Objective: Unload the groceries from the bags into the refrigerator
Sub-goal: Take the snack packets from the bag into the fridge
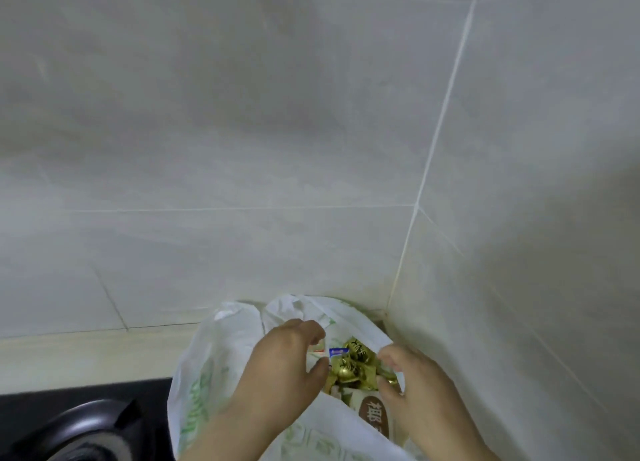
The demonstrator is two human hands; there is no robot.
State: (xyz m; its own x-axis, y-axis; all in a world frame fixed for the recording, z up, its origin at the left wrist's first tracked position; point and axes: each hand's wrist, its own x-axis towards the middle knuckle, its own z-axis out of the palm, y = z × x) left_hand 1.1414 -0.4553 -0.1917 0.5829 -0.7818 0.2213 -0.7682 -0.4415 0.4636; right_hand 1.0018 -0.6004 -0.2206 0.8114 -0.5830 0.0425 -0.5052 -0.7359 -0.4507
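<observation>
With right hand [415, 391] pinching bag [214, 374] rim at 5 o'clock, left hand [280, 367] loosely curled, empty: risking tearing thin plastic, spilling snacks [353, 360].

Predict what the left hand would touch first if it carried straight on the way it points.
Probably the gold packets in the open bag: the left hand points straight at them, though depth is unclear.

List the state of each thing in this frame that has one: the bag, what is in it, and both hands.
Bag: mouth open, standing in the tiled corner.
Gold packets: inside the bag, not yet taken out.
Brown-labelled packet: inside the bag, partly hidden by its rim.
Left hand: over the bag mouth, fingers curled; grip unclear.
Right hand: pinches the bag's rim.
</observation>
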